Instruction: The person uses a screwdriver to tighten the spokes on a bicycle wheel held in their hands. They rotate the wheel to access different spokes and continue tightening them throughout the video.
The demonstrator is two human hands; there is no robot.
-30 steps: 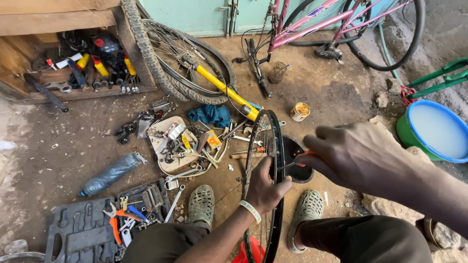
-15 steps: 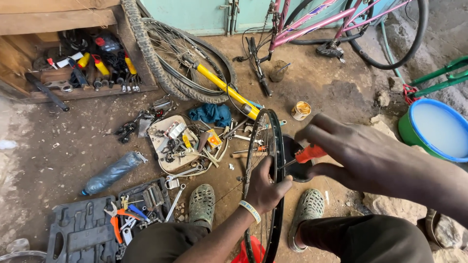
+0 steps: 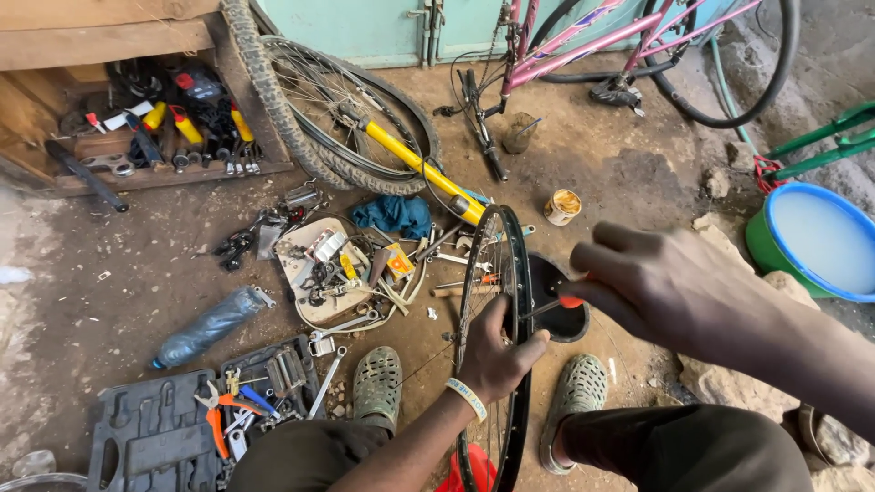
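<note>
A black bicycle wheel rim with thin spokes stands upright between my feet. My left hand grips its rim about halfway up, a pale band on the wrist. My right hand holds a screwdriver with an orange handle; its thin shaft points left and meets the rim just above my left hand. A small black round dish lies on the ground behind the tool.
Loose tools lie on a pale board, with a blue rag behind. A yellow pump leans on spare wheels. Grey tool case, plastic bottle, small tin, green-and-blue basin, pink bicycle.
My right hand has risen slightly and turned the screwdriver, bringing its tip in against the rim. My left hand stays gripped on the rim in the same place.
</note>
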